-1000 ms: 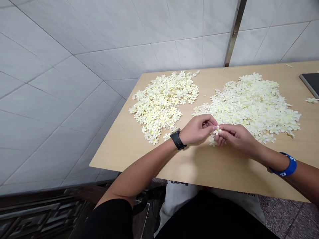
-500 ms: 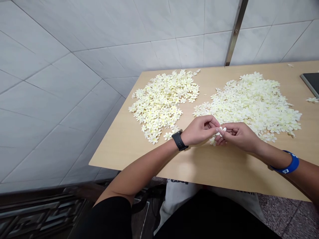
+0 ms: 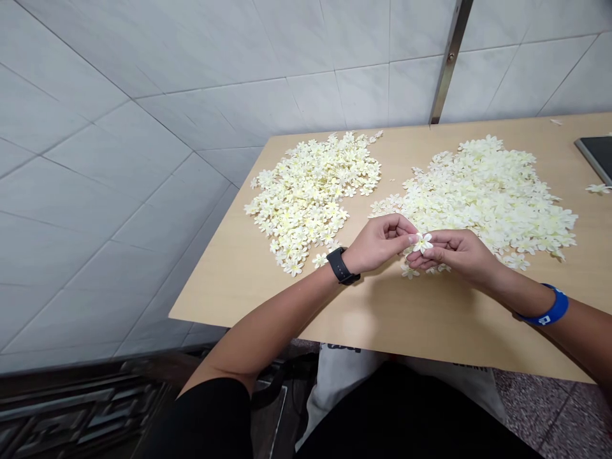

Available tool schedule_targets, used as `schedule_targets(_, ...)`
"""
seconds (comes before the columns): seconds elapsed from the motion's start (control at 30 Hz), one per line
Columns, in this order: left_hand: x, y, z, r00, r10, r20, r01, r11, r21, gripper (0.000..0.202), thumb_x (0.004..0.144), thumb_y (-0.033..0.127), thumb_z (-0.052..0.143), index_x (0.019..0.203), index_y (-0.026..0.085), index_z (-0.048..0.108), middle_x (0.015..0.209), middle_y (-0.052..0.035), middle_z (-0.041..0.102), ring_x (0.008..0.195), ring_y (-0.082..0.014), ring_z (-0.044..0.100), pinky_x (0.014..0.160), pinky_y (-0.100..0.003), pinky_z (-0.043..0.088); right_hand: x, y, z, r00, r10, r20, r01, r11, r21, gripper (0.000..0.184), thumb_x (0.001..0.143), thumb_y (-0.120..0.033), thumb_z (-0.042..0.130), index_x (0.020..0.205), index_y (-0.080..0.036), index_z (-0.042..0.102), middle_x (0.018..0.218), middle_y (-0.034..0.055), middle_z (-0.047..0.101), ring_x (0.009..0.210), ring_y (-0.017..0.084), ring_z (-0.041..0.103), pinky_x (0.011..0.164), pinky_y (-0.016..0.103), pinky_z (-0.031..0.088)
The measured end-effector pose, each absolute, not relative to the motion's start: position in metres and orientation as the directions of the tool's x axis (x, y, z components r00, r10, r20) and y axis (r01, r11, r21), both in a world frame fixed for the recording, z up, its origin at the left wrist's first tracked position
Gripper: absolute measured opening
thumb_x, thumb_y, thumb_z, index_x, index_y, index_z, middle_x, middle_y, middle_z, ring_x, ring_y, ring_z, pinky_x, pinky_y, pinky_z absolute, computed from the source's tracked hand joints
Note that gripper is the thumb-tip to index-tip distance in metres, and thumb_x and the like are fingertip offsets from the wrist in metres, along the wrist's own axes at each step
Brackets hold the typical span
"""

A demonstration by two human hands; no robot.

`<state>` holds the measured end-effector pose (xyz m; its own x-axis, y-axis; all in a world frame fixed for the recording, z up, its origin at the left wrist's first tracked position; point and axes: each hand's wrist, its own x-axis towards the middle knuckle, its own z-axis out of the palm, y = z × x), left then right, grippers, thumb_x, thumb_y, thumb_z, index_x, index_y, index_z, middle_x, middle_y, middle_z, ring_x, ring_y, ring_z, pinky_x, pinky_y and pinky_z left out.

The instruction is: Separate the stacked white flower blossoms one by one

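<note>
Between my fingertips is a small white flower (image 3: 422, 243) with a yellowish centre, its petals facing up. My left hand (image 3: 382, 243), with a black watch on the wrist, pinches the flower's left side. On its other side my right hand (image 3: 452, 254) grips it between thumb and fingers; a blue band circles that wrist. Both hands are just above the near edge of the right-hand pile of pale flowers (image 3: 492, 197). To the left lies another pile of similar flowers (image 3: 310, 197), with yellow centres showing.
The light wooden table (image 3: 268, 299) stands against a tiled wall (image 3: 268, 115). A metal upright (image 3: 449, 60) rises behind its back edge. At the far right lies a dark flat device (image 3: 598, 158), with a loose flower (image 3: 597, 189) near it.
The flower between my fingers now shows its full face and centre, where before the fingers covered more of it. My hands have parted slightly.
</note>
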<state>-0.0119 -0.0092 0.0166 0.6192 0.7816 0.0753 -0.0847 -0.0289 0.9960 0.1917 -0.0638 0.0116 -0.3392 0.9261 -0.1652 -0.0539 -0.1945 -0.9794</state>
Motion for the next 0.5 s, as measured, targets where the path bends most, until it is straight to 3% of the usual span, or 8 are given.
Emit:
schedule_targets(0.27, -0.002, -0.021, 0.013, 0.560, 0.827, 0.050, -0.072, -0.011, 0.997, 0.039, 0.076, 0.043, 0.085, 0.084, 0.012, 0.062, 0.068, 0.0005, 0.063, 0.061, -0.0071, 0.059, 0.060, -0.020, 0.047, 0.180, -0.072, 0.017, -0.228, 0.972, -0.052, 0.106, -0.028, -0.994, 0.034, 0.083, -0.050, 0.080, 0.076, -0.018, 0.072, 0.070, 0.0055, 0.077, 0.062, 0.017, 0.075, 0.062, 0.026, 0.062)
schedule_targets(0.5, -0.006, -0.010, 0.014, 0.547, 0.835, 0.061, -0.055, -0.037, 0.998, 0.038, 0.077, 0.043, 0.083, 0.086, 0.012, 0.063, 0.078, -0.0012, 0.064, 0.062, -0.0062, 0.059, 0.061, -0.020, 0.050, 0.188, -0.063, 0.019, -0.347, 0.934, -0.084, 0.058, -0.068, -0.996, 0.040, 0.085, -0.058, 0.074, 0.090, -0.019, 0.073, 0.087, 0.0086, 0.079, 0.076, 0.022, 0.077, 0.076, 0.036, 0.065)
